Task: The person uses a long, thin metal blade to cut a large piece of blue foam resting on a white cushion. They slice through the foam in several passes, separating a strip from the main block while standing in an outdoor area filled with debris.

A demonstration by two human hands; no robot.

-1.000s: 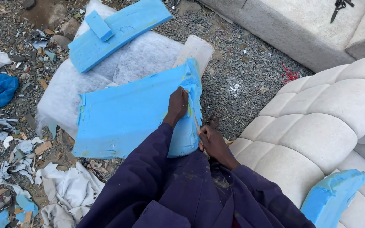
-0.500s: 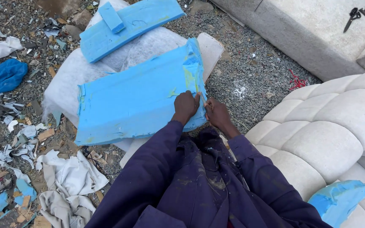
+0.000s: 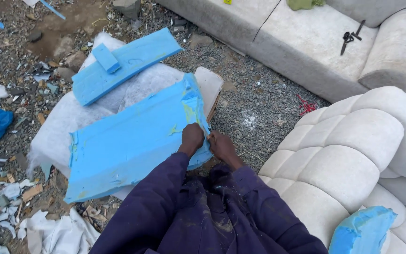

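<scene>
blue foam sheet (image 3: pixel 132 141), flat and rough-edged, lay on a white padded block (image 3: pixel 52 136) over gravel; left hand (image 3: pixel 192 138) and right hand (image 3: pixel 222 146) both pinched its near edge beside a tufted cream cushion (image 3: pixel 353 155).

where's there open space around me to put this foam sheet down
Bare gravel lies between the foam sheet, the long sofa base and the tufted cushion. The ground to the left is crowded with scraps.
</scene>
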